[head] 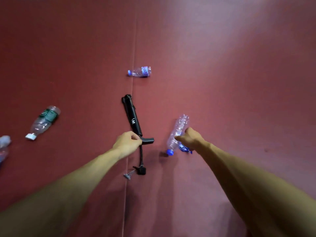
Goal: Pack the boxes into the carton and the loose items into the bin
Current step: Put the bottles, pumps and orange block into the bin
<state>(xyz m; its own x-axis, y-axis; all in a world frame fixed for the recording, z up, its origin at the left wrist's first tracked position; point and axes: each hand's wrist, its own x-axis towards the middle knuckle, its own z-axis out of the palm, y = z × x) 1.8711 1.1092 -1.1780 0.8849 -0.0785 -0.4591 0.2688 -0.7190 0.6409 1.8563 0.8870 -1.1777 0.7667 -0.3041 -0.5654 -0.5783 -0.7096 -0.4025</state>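
Note:
A black hand pump (133, 118) lies on the red floor mat at the centre, its hose (141, 157) trailing toward me. My left hand (127, 142) is closed on the pump's T-handle. To the right, my right hand (189, 139) grips a clear crumpled bottle with a blue cap (178, 132), together with a crumpled blue wrapper (183, 148). No carton or bin is in view.
A small clear bottle with a purple label (140, 71) lies farther out near the mat seam (133, 65). A green-labelled bottle with a white cap (43, 122) lies at the left. Blurred plastic items (4, 146) sit at the left edge.

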